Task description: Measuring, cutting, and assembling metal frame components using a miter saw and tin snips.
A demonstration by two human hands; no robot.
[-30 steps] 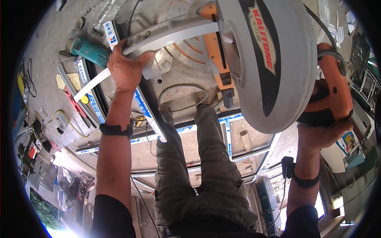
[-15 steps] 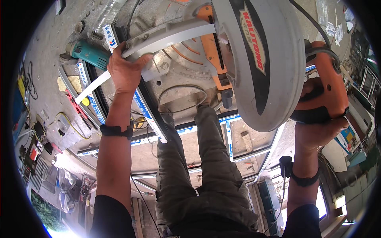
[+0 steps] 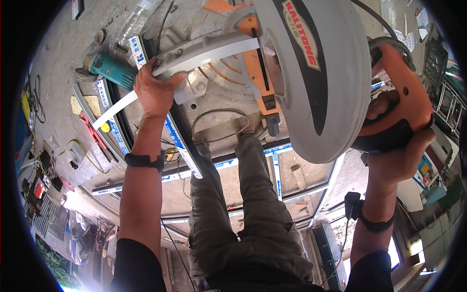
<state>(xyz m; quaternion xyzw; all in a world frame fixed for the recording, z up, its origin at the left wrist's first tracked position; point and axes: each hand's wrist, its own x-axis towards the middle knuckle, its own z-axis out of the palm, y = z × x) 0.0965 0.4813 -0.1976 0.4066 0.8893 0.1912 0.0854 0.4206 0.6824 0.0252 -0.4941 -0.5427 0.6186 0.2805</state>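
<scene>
I have the left hand (image 3: 154, 93) clasping the white strip (image 3: 219, 55) against the grey fence (image 3: 172, 57) of the miter saw (image 3: 335, 87); one end crosses the left edge of the orange kerf plate (image 3: 254, 61), the other juts past the fence's left end. On my right, the right hand (image 3: 395, 163) is wrapped around the saw's orange D-handle (image 3: 414, 100).

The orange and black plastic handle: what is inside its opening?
Curled fingers of the right hand show inside; whatever lies behind them is covered and cannot be seen.
</scene>
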